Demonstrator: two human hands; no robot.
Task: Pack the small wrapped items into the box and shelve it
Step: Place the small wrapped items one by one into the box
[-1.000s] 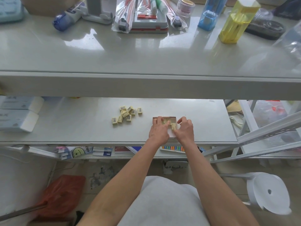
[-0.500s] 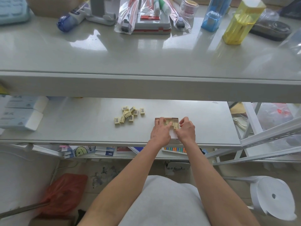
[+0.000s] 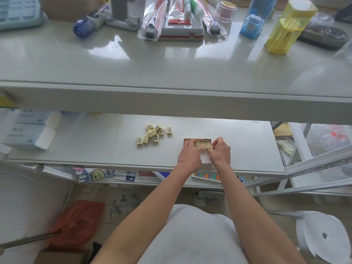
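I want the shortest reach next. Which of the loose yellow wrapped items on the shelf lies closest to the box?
The lone item right of the cluster, set apart from it and closest to the box.

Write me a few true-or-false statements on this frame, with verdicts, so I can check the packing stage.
1. The left hand and the right hand are both at the small box. True.
2. The loose yellow wrapped items lie to the right of the small box. False: they lie to its left.
3. The small box already holds some yellow items. True.
4. The small box sits on the upper counter. False: it sits on the lower shelf.
5. A yellow transparent container stands on the upper counter. True.
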